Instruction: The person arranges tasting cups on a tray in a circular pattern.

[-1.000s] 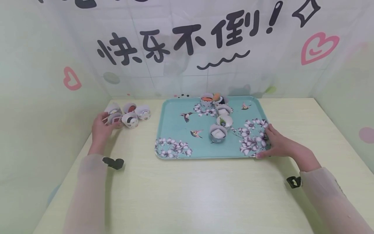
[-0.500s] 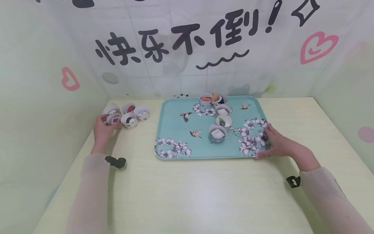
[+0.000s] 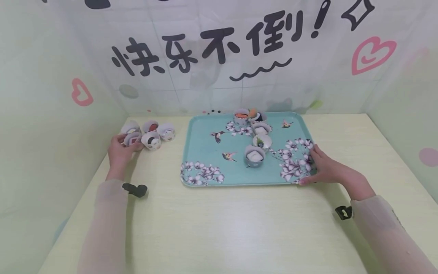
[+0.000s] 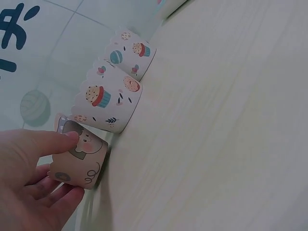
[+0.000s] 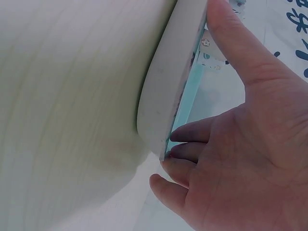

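Observation:
My left hand [image 3: 118, 154] grips a small paper baking cup [image 3: 132, 140] with a reddish square inside, at the front left of a cluster. Seen from the left wrist, its printed wall [image 4: 91, 166] stands between thumb and fingers, close over the table. Several similar cups, such as one with a dark and white filling [image 3: 151, 141], stand right beside it. My right hand [image 3: 325, 169] holds the turquoise flowered tray [image 3: 205, 152] by its near right corner. In the right wrist view the thumb and fingers [image 5: 192, 130] lie along the tray's rim.
Several filled cups stand on the tray in a loose row, the nearest with a white filling [image 3: 254, 156] and the farthest with an orange one [image 3: 242, 118]. A pale wooden table [image 3: 219, 228] lies underneath. Fabric walls [image 3: 219, 87] with lettering close off the back and sides.
The left forearm has shifted slightly to the right, while its hand stays at the same cup. The right hand and tray have not visibly moved.

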`<move>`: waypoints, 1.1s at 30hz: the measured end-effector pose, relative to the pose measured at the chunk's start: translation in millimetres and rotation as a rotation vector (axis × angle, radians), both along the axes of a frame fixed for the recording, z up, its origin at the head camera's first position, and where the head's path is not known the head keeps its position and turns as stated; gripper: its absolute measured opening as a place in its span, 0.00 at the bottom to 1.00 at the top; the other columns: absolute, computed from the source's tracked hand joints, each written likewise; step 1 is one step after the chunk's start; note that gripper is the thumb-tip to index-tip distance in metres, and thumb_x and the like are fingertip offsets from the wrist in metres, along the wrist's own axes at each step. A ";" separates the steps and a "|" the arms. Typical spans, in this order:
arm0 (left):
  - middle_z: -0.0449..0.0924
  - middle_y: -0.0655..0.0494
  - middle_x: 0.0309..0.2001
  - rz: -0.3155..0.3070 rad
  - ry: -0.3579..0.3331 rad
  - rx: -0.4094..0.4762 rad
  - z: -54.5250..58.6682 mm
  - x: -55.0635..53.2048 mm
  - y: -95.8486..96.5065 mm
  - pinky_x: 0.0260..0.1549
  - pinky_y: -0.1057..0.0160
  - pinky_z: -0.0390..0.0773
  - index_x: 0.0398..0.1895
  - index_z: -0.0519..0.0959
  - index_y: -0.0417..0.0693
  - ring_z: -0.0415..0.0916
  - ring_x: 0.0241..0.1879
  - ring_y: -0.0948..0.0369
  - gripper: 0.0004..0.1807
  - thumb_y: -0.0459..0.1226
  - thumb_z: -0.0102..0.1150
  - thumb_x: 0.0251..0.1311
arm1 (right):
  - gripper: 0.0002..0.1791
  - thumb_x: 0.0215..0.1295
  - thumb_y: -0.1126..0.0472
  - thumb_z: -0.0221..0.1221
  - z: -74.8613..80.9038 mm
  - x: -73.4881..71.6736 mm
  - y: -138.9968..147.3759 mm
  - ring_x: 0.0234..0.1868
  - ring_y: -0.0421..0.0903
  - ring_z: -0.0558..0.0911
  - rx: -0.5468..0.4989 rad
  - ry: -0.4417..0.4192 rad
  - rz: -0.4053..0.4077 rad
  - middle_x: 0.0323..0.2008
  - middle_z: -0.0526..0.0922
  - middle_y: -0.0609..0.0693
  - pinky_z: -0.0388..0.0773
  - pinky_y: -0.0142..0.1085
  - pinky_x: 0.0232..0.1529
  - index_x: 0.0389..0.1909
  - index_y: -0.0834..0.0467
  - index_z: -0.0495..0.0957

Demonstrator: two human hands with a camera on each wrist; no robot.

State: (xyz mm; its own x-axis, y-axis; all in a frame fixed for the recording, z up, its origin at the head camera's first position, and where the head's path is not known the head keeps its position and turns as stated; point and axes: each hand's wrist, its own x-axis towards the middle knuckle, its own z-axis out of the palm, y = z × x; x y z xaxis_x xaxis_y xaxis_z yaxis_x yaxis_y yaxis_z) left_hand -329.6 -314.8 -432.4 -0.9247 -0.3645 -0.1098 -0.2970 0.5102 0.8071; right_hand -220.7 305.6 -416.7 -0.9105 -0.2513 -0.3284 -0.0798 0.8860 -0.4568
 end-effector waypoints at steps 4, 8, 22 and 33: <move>0.53 0.43 0.78 0.000 0.006 0.008 2.6 2.3 -0.1 0.73 0.50 0.65 0.78 0.50 0.44 0.58 0.74 0.46 0.46 0.47 0.63 0.64 | 0.75 0.48 0.41 0.75 1.4 0.8 -1.1 0.74 0.77 0.37 0.006 0.003 0.003 0.73 0.28 0.80 0.46 0.69 0.72 0.72 0.80 0.33; 0.54 0.44 0.78 0.005 0.013 0.010 6.4 5.5 0.0 0.73 0.50 0.65 0.78 0.51 0.44 0.59 0.74 0.46 0.45 0.48 0.61 0.65 | 0.75 0.48 0.42 0.75 2.1 1.6 -1.7 0.74 0.77 0.37 0.001 0.002 0.007 0.73 0.28 0.81 0.46 0.70 0.72 0.72 0.80 0.33; 0.58 0.41 0.76 0.007 0.068 -0.011 22.1 8.3 4.1 0.72 0.50 0.66 0.77 0.53 0.44 0.60 0.74 0.46 0.42 0.46 0.60 0.66 | 0.75 0.48 0.41 0.75 4.0 0.2 -2.9 0.74 0.78 0.37 0.023 -0.004 0.009 0.73 0.28 0.81 0.46 0.69 0.72 0.72 0.81 0.32; 0.59 0.43 0.75 0.016 0.132 -0.012 38.7 10.9 10.1 0.71 0.55 0.69 0.76 0.54 0.43 0.62 0.73 0.49 0.40 0.43 0.61 0.66 | 0.75 0.47 0.41 0.75 4.9 0.0 -3.1 0.74 0.78 0.37 0.019 -0.015 0.002 0.73 0.28 0.81 0.46 0.69 0.72 0.72 0.81 0.33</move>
